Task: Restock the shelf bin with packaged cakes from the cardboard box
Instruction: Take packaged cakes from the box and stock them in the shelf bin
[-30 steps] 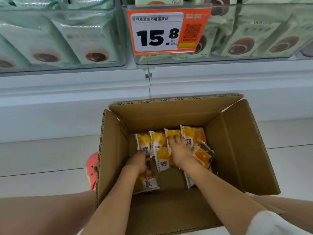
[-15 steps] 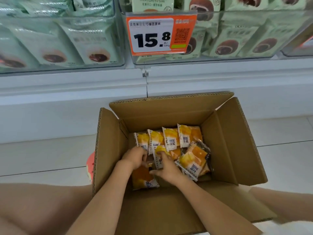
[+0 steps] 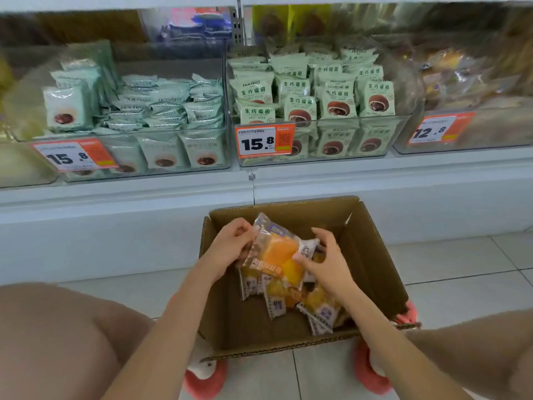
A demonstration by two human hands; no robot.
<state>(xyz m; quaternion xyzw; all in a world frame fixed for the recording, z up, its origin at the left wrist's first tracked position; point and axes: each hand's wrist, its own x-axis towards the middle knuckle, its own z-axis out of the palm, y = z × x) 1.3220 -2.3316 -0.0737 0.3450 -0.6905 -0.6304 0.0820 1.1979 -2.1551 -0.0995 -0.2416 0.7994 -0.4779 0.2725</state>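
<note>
Both hands over the open cardboard box (image 3: 372, 261): left hand (image 3: 230, 248) pinches a cake packet (image 3: 278, 249) by its left edge, right hand (image 3: 326, 262) grips its right side. More packets (image 3: 291, 298) lie inside. Flaps up, floor (image 3: 461, 272) beside it open. Shelf bin (image 3: 317, 157) above.

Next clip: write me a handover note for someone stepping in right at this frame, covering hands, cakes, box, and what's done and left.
Left hand: grip on the left edge of a bunch of orange cake packets, lifted above the cardboard box.
Right hand: fingers curled on the bunch's right side.
More packets lie loose in the box.
Done: bunch gathered.
Left: carry it to its shelf bin, not identifiable here; empty the box.
</note>
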